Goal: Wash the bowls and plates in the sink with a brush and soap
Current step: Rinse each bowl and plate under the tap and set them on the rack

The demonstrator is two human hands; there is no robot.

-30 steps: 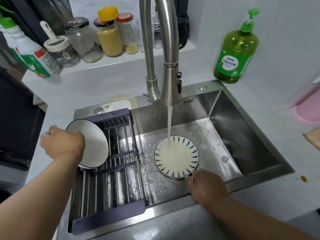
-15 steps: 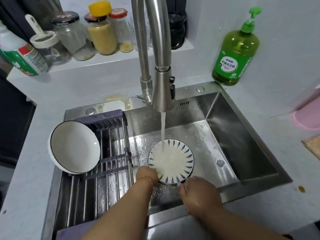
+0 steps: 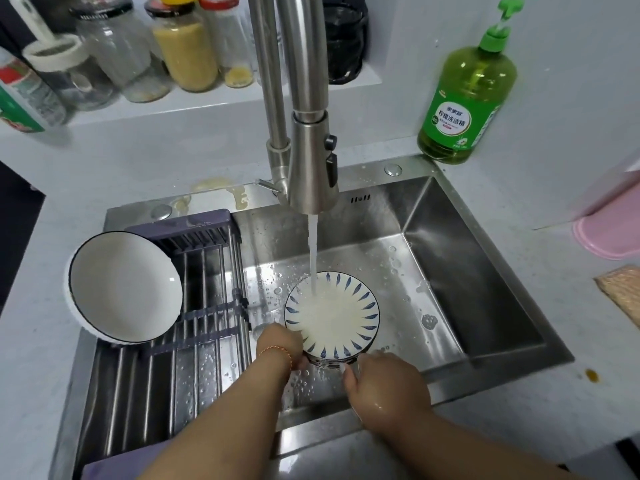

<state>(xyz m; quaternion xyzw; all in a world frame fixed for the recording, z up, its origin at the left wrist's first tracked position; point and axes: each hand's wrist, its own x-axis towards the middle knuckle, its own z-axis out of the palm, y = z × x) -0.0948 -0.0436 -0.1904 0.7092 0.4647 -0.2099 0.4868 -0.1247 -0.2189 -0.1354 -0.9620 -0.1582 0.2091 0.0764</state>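
Bright, even light; perhaps edge-warped

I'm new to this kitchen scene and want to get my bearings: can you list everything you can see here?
patterned plate: one, white with blue dashes, under running water in the sink
white bowl: one, dark rim, tilted on the drying rack
faucet: one, steel, running
soap bottle: one, green, right counter
jars: several, glass, back shelf
pink item: one, right edge
left hand: at plate's left edge
right hand: at plate's near edge
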